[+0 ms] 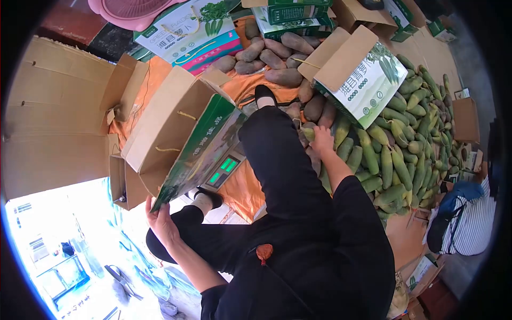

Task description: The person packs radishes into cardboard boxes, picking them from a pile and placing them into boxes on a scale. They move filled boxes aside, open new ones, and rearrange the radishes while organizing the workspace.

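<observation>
With its fingers wrapped round the lower edge, my left hand (162,223) grips the green printed flap of an open cardboard carton (160,125). The carton has yellow rope handles and stands tilted beside my leg. A digital scale (226,166) with lit green figures shows next to the carton. Over on the other side of my knee, my right hand (322,141) is closed on a green radish (308,133) at the near edge of the pile. Its fingers partly hide the radish. More green radishes (397,165) lie heaped beyond that hand.
Reddish-brown roots (285,77) lie on an orange sheet (240,189) ahead of my foot. A white printed carton (360,80) rests on the radish heap. At the back are flat printed boxes (186,34) and a pink basket (130,9). A striped cloth (469,224) is at far right.
</observation>
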The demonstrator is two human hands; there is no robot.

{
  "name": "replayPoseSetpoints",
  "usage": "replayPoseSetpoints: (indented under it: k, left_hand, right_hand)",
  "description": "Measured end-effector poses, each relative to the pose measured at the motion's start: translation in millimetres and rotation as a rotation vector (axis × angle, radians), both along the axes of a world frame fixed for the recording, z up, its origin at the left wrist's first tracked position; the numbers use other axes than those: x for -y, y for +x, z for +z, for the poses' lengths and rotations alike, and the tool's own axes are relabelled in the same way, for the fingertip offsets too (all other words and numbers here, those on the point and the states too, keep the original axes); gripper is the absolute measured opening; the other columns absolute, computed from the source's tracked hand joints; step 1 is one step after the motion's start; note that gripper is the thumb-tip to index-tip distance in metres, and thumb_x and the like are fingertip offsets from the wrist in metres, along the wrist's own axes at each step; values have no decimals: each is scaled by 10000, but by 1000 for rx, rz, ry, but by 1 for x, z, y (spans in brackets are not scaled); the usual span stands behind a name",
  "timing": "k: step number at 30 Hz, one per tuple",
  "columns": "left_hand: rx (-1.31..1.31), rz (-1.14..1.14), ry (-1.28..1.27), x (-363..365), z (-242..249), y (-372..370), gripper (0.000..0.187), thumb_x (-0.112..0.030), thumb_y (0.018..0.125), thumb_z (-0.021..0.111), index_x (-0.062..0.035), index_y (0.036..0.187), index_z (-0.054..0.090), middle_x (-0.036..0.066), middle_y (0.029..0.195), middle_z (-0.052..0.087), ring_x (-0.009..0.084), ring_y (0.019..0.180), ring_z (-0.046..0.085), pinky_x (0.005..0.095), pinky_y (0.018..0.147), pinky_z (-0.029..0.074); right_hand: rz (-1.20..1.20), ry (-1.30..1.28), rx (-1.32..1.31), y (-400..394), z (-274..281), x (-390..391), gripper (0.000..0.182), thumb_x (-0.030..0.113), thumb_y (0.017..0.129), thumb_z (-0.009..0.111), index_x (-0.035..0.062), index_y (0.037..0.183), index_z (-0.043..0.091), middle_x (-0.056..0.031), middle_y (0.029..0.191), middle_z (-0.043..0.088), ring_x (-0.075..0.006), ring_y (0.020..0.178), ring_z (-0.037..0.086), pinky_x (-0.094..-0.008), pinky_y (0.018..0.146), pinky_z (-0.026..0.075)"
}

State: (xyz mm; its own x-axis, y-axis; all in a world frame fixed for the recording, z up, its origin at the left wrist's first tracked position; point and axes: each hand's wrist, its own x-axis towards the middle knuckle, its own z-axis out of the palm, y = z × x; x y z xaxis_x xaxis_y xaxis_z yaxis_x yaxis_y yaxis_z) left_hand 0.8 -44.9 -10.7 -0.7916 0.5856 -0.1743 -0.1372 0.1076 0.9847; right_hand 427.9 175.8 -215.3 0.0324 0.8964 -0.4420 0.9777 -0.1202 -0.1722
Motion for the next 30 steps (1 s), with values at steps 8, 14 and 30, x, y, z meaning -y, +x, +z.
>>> replayPoseSetpoints:
  k: [8, 14, 30]
  left_hand:
    - [-20, -39, -144, -9, -11, 0, 196, 45, 743, 695, 32, 931, 643, 99, 917, 646, 174, 887, 591, 290, 863, 449]
    - [-67, -80, -174, -8, -9, -1, 237, 65, 729, 682, 21, 961, 654, 76, 893, 649, 171, 883, 590, 308, 868, 434]
    - [-298, -56, -204, -6, -5, 3, 141, 85, 743, 640, 24, 861, 686, 79, 842, 661, 143, 797, 605, 240, 755, 469]
  right_hand:
    - [-163, 222, -235, 37, -6, -2, 560, 152, 645, 769, 97, 1149, 530, -131, 1133, 521, -339, 1080, 486, -439, 893, 430]
    - [-345, 349, -951, 53, 26, -50, 469, 87, 676, 746, 26, 1091, 537, -113, 1012, 597, -246, 927, 579, -356, 838, 457]
    - [650, 197, -1455, -214, 321, -105, 481, 59, 774, 674, 35, 1204, 461, -69, 1086, 570, -168, 1022, 554, -333, 917, 449]
